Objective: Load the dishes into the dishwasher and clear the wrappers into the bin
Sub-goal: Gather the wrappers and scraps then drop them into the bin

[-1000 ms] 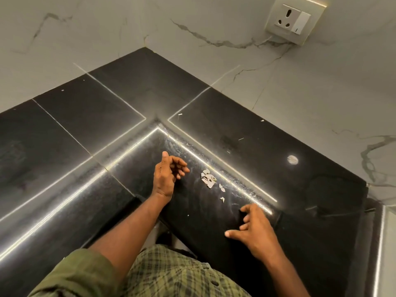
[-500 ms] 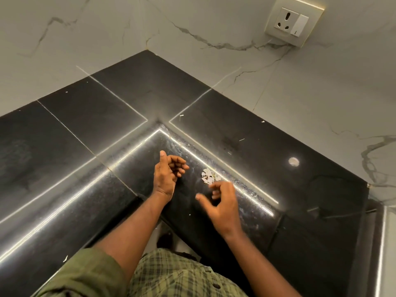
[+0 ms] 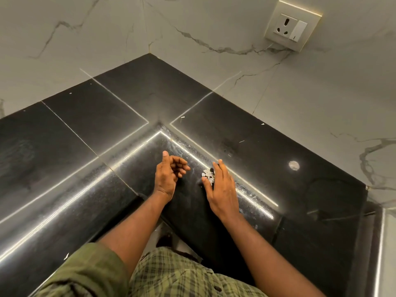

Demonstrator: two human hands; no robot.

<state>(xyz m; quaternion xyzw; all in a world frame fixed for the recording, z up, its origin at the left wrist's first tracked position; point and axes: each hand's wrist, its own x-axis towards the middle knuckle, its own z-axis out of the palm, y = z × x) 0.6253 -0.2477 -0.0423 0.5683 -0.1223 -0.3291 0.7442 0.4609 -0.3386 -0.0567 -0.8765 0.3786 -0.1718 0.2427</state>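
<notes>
The scraps (image 3: 207, 175) lie on the dark surface (image 3: 120, 116), between the hands and touching the right hand (image 3: 221, 189), whose straight fingers rest against their right side. The left hand (image 3: 169, 174) waits near them to the left, cupped and holding nothing. The pile shows no clear long axis; no writing is legible.

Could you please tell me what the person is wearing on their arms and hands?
Both hands, the left hand and the right hand, are bare, without gloves, rings or a watch. An olive green sleeve is rolled up on the left arm. The forearms are uncovered. A green checked shirt shows below.
</notes>
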